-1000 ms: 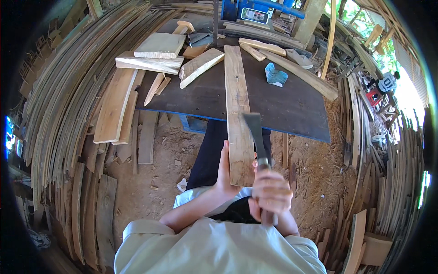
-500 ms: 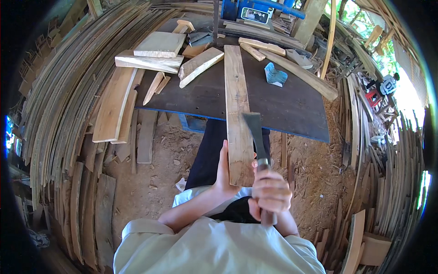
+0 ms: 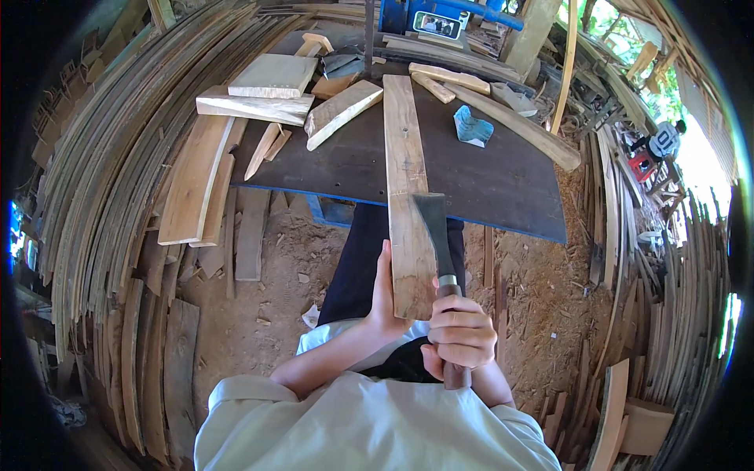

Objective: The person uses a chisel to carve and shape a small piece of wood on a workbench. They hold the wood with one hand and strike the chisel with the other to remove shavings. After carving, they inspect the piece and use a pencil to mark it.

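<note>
Plank [image 3: 407, 173] pale, long, dark-marked; left grip [image 3: 384, 304] grasping it; right grip [image 3: 462, 333] clenched on brown handle [image 3: 457, 378], blade [image 3: 437, 228] flared.

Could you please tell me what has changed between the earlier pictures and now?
Only a little: the right hand and its broad-bladed tool, blurred earlier, now show sharply and sit very slightly further left. Nothing was taken hold of or let go. The left hand still holds the near end of the long board, whose far part still lies on the dark tabletop.
</note>
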{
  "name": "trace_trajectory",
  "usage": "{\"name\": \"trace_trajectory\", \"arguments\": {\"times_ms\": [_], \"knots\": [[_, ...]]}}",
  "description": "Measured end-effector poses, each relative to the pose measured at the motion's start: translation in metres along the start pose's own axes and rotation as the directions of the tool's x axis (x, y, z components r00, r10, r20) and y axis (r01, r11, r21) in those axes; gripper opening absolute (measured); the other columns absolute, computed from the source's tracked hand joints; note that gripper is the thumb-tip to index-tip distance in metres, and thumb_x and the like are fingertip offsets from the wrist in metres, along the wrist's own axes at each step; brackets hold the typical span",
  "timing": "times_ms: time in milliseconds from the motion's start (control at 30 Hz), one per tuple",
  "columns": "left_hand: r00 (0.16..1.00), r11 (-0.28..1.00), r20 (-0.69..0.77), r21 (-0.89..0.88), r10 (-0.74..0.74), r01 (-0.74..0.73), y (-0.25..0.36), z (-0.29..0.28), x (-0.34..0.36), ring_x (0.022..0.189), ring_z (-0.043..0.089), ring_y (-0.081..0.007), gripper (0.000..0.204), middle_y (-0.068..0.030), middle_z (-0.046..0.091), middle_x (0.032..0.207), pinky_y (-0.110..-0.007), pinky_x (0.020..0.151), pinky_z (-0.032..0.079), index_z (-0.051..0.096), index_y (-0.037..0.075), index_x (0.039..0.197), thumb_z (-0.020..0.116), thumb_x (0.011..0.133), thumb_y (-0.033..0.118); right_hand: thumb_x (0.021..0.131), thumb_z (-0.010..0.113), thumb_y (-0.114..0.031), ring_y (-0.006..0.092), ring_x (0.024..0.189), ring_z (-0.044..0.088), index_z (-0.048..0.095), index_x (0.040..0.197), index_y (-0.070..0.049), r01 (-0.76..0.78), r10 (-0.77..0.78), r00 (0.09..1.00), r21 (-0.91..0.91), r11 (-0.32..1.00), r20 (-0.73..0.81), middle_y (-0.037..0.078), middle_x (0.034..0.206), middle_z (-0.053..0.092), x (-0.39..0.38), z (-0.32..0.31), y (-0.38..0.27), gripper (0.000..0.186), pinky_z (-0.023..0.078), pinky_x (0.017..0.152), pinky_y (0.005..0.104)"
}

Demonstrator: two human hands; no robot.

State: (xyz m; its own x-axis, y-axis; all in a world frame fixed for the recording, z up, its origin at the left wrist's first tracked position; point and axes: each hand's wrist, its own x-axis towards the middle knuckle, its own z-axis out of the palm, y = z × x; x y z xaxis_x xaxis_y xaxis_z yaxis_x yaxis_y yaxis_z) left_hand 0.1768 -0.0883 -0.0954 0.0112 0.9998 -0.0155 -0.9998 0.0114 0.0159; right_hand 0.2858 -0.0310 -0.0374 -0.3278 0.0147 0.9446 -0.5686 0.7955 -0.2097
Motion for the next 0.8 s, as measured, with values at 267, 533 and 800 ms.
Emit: {"name": "trace_trajectory", "arguments": {"times_ms": [267,533,800], "knots": [[0.977,0.991,-0.188,0.107,0.101,-0.082,-0.005,0.015,0.003,0.098,0.062,-0.0185,0.070,-0.0060,0.062,0.109,-0.037,0.085,0.051,0.053,0.013,0.127,0.028,0.093,0.069,0.061,0.059,0.007,0.0219,0.049,0.053,0.045,0.052,-0.004,-0.024,0.024,0.999,-0.010,1.000,-0.021,0.006,0.053,0.049,0.010,-0.003,0.026,0.020,0.051,0.059,0.0381],[0.990,0.996,-0.126,0.069,0.059,-0.051,-0.004,0.005,0.004,0.099,0.061,-0.0189,0.069,-0.0061,0.062,0.108,-0.036,0.087,0.051,0.053,0.013,0.125,0.027,0.093,0.068,0.064,0.058,0.007,0.0222,0.049,0.053,0.043,0.053,-0.005,-0.027,0.027,1.000,-0.009,1.000,-0.011,0.006,0.053,0.051,0.008,-0.004,0.020,0.022,0.051,0.058,0.0383],[0.997,0.995,0.070,0.088,0.040,-0.046,0.002,-0.019,0.007,0.106,0.059,-0.0195,0.072,-0.0070,0.059,0.118,-0.038,0.090,0.050,0.047,0.012,0.133,0.025,0.093,0.069,0.062,0.056,0.007,0.0212,0.049,0.053,0.043,0.052,-0.005,-0.028,0.028,1.000,0.011,1.000,0.003,0.006,0.052,0.051,0.005,-0.004,0.013,0.021,0.053,0.061,0.0393]]}}
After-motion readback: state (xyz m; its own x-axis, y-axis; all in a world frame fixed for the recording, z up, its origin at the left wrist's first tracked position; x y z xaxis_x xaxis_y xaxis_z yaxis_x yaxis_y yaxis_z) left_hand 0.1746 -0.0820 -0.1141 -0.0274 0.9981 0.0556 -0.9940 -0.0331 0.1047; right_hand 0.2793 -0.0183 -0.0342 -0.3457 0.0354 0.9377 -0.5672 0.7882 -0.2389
